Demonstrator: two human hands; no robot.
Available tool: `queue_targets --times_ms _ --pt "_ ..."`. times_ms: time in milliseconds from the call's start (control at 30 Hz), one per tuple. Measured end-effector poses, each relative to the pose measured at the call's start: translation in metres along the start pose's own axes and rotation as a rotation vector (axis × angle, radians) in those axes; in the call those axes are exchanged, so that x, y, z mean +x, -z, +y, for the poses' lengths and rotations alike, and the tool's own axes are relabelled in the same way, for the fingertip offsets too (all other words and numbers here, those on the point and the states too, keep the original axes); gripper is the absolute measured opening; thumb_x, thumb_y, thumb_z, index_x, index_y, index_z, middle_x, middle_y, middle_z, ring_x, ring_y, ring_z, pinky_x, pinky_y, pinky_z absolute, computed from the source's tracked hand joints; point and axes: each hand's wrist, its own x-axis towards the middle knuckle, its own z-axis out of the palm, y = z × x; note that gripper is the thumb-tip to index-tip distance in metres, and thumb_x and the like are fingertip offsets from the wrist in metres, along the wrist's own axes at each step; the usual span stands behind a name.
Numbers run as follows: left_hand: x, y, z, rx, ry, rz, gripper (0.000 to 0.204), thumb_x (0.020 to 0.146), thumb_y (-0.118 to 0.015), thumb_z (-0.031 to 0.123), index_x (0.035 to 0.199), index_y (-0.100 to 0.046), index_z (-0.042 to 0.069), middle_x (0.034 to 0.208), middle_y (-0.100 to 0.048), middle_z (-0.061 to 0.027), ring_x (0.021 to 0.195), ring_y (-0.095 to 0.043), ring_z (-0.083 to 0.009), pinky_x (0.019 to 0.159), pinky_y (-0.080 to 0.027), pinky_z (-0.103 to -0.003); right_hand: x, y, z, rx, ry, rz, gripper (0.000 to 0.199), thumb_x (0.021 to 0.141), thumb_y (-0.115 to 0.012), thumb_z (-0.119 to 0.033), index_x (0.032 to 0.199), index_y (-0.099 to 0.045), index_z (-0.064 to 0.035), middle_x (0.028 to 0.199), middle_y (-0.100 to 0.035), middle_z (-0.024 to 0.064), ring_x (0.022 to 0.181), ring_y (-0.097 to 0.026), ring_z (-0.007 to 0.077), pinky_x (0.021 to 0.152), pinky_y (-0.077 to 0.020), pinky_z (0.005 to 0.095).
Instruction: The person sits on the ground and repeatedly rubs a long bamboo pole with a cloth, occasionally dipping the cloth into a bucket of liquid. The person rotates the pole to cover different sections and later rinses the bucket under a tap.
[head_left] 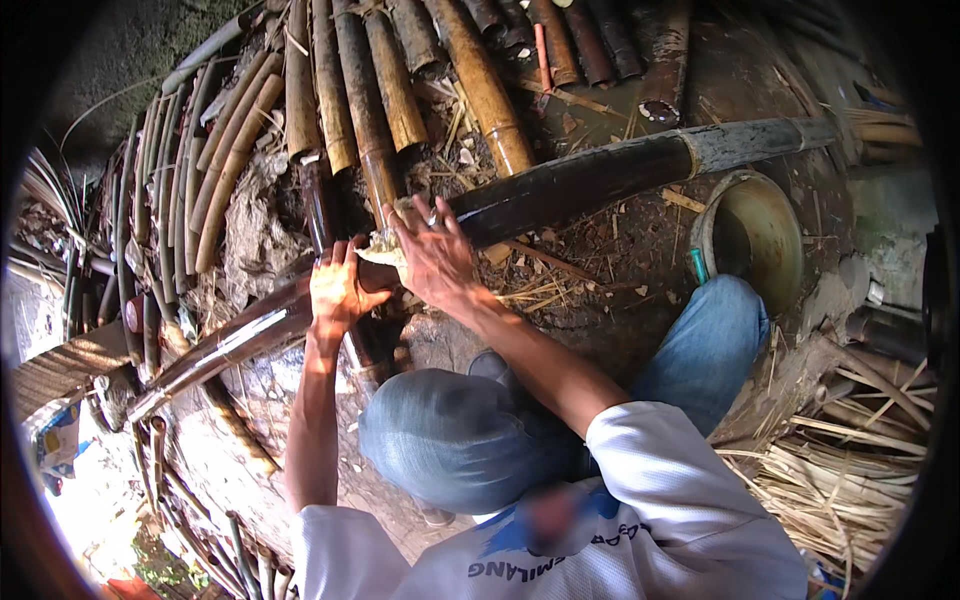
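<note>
Both hands (385, 275) on long, dark, glossy bamboo pole (570, 185)

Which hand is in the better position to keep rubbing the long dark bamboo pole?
Probably the right hand: it lies spread on top of the bamboo pole, pressing a pale wad. The left hand has its grip around the pole, steadying it.

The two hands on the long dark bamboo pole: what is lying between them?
In the head view, a pale fibrous wad sits on the pole, between left hand and right hand.
</note>
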Motion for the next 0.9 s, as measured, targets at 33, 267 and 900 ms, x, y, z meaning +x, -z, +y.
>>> queue_targets --times_ms 33,267,900 --pt "-0.001 0.004 0.001 0.007 0.039 -0.044 0.108 0.059 -0.086 0.064 0.143 -0.05 0.007 0.123 -0.062 -0.0149 0.114 -0.063 -0.0357 0.097 -0.05 -0.047 -0.011 0.018 -0.009 -0.497 -0.198 0.189 0.072 0.09 -0.066 -0.035 0.152 -0.041 -0.0069 0.157 -0.036 0.0278 0.141 -0.04 0.0436 0.112 -0.0418 0.0549" --pt "0.011 0.01 -0.005 -0.029 0.078 -0.226 0.112 0.056 -0.086 0.068 0.144 -0.048 0.011 0.126 -0.065 -0.0127 0.114 -0.067 -0.0314 0.097 -0.053 -0.045 0.039 -0.007 -0.313 -3.184 -0.151 0.562 0.052 0.095 -0.061 -0.039 0.139 -0.058 -0.0123 0.143 -0.056 0.0226 0.136 -0.048 0.0415 0.117 -0.031 0.059" --pt "-0.03 -0.031 0.011 0.014 0.074 0.162 0.114 0.05 -0.095 0.043 0.147 -0.046 0.011 0.136 -0.059 -0.0122 0.126 -0.054 -0.0318 0.109 -0.039 -0.049 0.041 -0.042 -0.183 -2.711 -0.86 0.717 0.049 0.097 -0.057 -0.042 0.125 -0.06 -0.0012 0.098 -0.071 0.0231 0.081 -0.071 0.0314 0.076 -0.056 0.0474"
